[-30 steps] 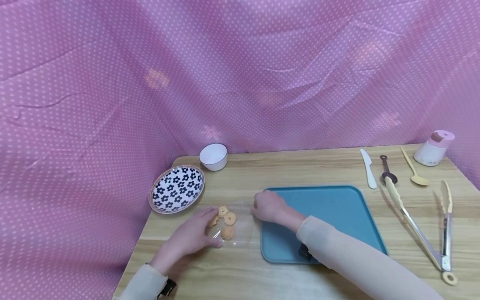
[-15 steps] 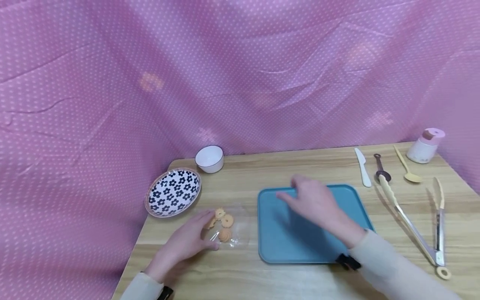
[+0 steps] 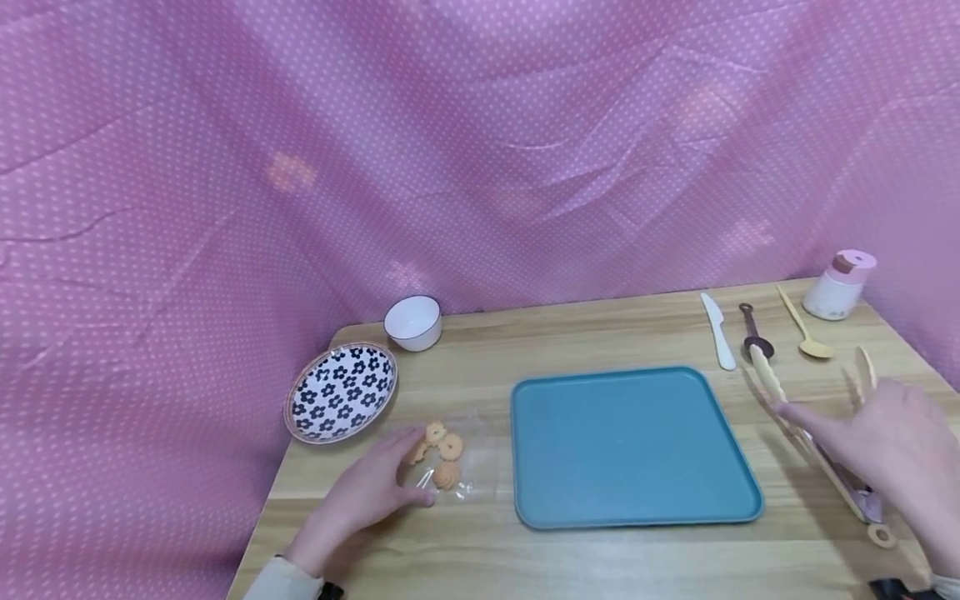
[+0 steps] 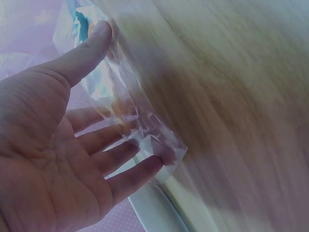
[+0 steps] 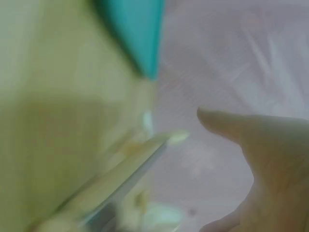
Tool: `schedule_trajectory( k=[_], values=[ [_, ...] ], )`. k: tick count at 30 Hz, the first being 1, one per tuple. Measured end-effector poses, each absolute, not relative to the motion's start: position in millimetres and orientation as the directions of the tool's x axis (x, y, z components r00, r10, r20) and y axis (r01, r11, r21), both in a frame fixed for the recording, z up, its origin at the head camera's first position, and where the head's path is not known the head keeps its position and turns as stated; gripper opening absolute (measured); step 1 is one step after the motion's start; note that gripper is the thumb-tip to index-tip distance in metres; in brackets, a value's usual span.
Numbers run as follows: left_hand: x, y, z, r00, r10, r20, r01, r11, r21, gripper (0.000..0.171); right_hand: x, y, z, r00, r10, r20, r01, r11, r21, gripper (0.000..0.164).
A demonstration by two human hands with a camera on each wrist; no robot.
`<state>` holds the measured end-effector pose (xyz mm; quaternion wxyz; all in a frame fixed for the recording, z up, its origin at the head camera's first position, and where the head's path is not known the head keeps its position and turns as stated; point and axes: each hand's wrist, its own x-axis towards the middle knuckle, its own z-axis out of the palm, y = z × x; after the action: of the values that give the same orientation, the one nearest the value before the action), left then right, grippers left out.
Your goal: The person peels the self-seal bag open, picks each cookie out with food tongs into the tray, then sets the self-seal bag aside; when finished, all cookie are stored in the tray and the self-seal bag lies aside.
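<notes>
A clear plastic bag with several round cookies in it lies on the table, left of the blue tray. My left hand is at its left side; in the left wrist view, the thumb and relaxed fingers touch the crinkled bag. At the right, my right hand hovers over the kitchen tongs, thumb spread from the other fingers and nothing held. Spread wide, the tongs have metal arms and cream tips, and the hand hides part of one arm. They appear blurred beside that hand in the right wrist view.
The blue tray lies mid-table. A flower-patterned plate and white bowl stand at the left back. Toward the right back are a white knife, a dark spoon, a yellow spoon and a pink-lidded jar.
My right hand has moved from the bag's right side, across the tray, to over the tongs. The left hand has stayed at the bag. The head view has shifted slightly.
</notes>
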<state>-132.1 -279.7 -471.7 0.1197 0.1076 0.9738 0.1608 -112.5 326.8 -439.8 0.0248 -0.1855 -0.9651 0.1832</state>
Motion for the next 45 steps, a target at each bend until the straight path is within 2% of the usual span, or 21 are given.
schedule_trajectory(
  k=[4,8,15,24,30,32,38,39,43,45],
  values=[
    [-132,-281,-471,-0.95,0.243,-0.196,0.167,0.925,0.34,0.109,-102,345,-455,-0.908,0.376,-0.182,0.417,0.847,-0.33,0.082],
    [-132,-281,-470,-0.949,0.25,-0.193,0.171,0.921,0.35,0.108,-98,352,-467,-0.891,0.368,-0.266,0.444,0.828,-0.342,0.08],
    [-133,-282,-473,-0.945,0.267,-0.187,0.183,0.91,0.373,0.106,-96,359,-477,-0.896,0.375,-0.238,0.439,0.83,-0.345,0.083],
    [-135,-284,-475,-0.944,0.277,-0.177,0.191,0.9,0.392,0.105,-91,355,-472,-0.891,0.375,-0.257,0.446,0.828,-0.339,0.076],
    [-133,-286,-476,-0.945,0.277,-0.174,0.188,0.895,0.404,0.105,-87,352,-472,-0.917,0.349,-0.191,0.397,0.838,-0.374,0.075],
    [-134,-286,-477,-0.944,0.281,-0.17,0.194,0.894,0.403,0.104,-89,353,-473,-0.94,0.318,-0.122,0.34,0.853,-0.397,0.072],
    [-135,-288,-479,-0.945,0.288,-0.158,0.203,0.89,0.409,0.103,-100,336,-463,-0.984,0.134,0.118,0.082,0.925,-0.371,0.087],
    [-135,-288,-479,-0.945,0.29,-0.153,0.206,0.888,0.412,0.103,-103,328,-461,-0.981,0.09,0.174,0.02,0.929,-0.368,0.088],
    [-134,-290,-481,-0.945,0.297,-0.138,0.214,0.879,0.426,0.102,-116,291,-455,-0.908,-0.108,0.406,-0.261,0.902,-0.344,0.072],
    [-133,-291,-482,-0.944,0.3,-0.135,0.215,0.874,0.437,0.102,-122,271,-451,-0.868,-0.207,0.452,-0.375,0.869,-0.322,0.068]
  ],
)
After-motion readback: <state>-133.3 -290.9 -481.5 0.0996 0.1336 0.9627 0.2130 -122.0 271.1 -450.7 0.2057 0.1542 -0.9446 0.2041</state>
